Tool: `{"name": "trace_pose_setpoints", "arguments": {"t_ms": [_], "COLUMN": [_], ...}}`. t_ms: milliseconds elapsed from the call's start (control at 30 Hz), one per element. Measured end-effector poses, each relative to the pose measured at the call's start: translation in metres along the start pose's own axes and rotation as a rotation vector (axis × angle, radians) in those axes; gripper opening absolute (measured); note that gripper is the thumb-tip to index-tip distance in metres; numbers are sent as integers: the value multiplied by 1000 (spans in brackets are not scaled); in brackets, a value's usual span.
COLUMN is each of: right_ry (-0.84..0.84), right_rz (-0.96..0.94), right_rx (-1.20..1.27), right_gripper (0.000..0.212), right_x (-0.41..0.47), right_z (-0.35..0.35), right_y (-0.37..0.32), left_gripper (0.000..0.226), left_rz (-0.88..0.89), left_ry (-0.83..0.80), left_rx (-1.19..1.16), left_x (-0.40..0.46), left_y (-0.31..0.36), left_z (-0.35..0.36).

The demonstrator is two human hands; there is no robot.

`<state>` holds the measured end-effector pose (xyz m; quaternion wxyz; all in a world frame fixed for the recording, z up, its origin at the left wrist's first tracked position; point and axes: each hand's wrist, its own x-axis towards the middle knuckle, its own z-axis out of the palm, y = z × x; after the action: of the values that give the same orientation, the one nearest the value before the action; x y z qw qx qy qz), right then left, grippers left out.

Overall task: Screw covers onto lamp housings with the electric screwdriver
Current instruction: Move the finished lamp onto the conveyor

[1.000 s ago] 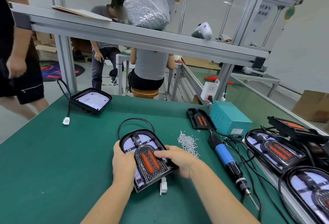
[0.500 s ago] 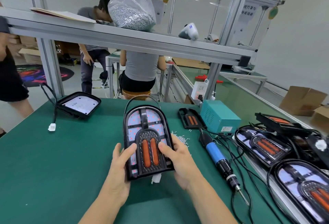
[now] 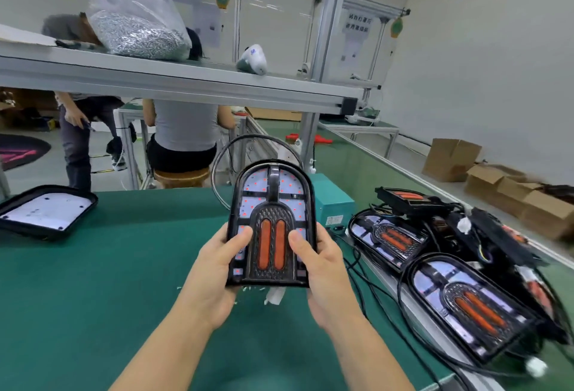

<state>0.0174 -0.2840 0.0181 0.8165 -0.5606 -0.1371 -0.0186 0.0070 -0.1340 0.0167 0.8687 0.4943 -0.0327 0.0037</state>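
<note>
Both hands, left hand and right hand, grip a lamp raised above the green surface; it could slip, or its dangling cable could snag.

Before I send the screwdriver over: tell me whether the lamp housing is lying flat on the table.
No: the lamp housing is lifted off the green table, gripped at its lower sides by the left hand and right hand.

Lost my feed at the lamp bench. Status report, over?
Left hand and right hand both grip the lamp housing, raised upright off the green table. Electric screwdriver not in view. Nothing blocking.
</note>
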Motion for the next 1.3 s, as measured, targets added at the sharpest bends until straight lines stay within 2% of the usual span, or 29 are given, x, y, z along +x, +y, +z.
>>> {"name": "trace_pose_setpoints", "arguments": {"t_ms": [400, 533, 600, 733, 800, 933, 1100, 1300], "right_ry": [384, 491, 552, 662, 703, 766, 809, 863], "right_rz": [-173, -180, -181, -142, -130, -103, -92, 49], "right_rx": [-96, -111, -123, -129, -142, -264, -487, -825], "right_gripper": [44, 41, 40, 41, 42, 39, 26, 42], "right_x": [-11, 2, 13, 39, 49, 61, 80, 103], "right_z": [-96, -122, -134, -161, -173, -192, -210, -238], "right_y": [-48, -68, -79, -101, -109, -122, -142, -156], "left_gripper": [16, 19, 25, 67, 76, 67, 64, 61], "left_rz": [-151, -206, -197, -173, -135, -75, -81, -67], "left_ry": [-159, -189, -207, -257, -285, -303, -275, -209], "left_rx": [118, 114, 76, 28, 62, 219, 208, 296], "left_x": [49, 70, 81, 94, 101, 117, 139, 155], "left_y": [-40, -48, -51, -60, -64, -71, -74, -86], "left_z": [113, 150, 167, 196, 205, 225, 251, 275]}}
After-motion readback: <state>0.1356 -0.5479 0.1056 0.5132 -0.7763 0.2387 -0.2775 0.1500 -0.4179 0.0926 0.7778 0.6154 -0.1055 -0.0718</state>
